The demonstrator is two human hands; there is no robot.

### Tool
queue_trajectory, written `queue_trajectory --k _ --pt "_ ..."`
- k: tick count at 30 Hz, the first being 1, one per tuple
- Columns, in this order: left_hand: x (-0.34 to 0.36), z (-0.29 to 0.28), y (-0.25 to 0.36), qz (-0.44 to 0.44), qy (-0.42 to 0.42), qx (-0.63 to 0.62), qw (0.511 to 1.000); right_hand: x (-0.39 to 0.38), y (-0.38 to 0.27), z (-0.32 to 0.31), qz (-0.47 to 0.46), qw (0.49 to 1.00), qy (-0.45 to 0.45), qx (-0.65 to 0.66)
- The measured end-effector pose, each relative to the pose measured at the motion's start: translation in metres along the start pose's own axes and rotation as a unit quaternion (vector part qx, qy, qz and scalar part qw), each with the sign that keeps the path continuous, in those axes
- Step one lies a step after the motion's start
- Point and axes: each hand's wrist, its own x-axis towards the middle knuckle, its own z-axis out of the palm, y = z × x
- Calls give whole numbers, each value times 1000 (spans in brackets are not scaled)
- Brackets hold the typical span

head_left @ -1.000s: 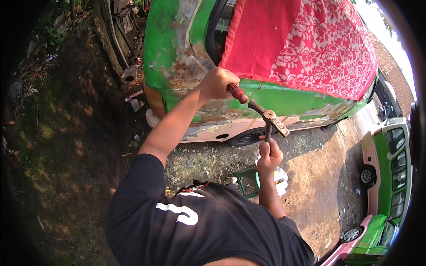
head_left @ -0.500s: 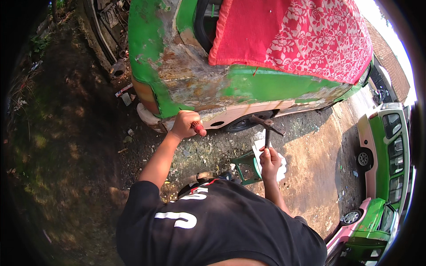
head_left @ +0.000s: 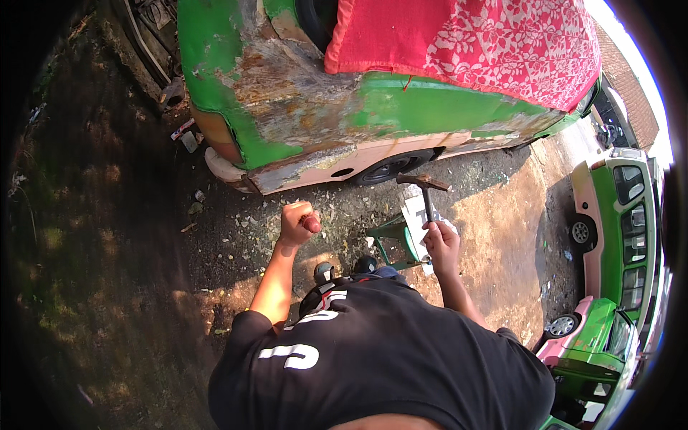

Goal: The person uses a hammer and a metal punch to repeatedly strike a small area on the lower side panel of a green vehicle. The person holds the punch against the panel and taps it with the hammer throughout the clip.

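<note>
While they're apart, hands (head_left: 292,224) (head_left: 442,245) grip a red handle (head_left: 312,224) (left) and hammer (head_left: 426,185).

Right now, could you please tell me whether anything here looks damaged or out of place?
Yes, the near van looks damaged: on its side, toward the picture's left, a large patch lacks green paint and shows mottled brown and grey. The hammer in the right hand shows nothing odd.

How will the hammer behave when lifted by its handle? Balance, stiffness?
Probably head-heavy: the hammer has a wide, metal-looking head set crosswise on a slim handle. It may tip or twist if the grip loosens, since the right hand holds it well below the head. Likely stiff: the handle looks straight.
</note>
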Motion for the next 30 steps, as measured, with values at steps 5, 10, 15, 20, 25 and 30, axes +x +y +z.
queue_trajectory --k 5,10,15,20,25,30 --pt "4 12 16 -5 40 32 999 23 6 -18 19 997 -63 39" --pt "-2 48 28 -15 95 63 993 59 18 -51 -1 990 -132 53" --pt "-13 105 27 -101 106 69 987 83 60 -98 -2 985 -158 70" --pt "-14 150 24 -136 109 114 978 88 89 -148 35 977 -185 102" --pt "-28 158 11 -269 110 93 952 92 118 -185 25 980 -169 98" --pt "-32 168 19 -312 150 -10 938 88 133 -195 54 985 -119 109"
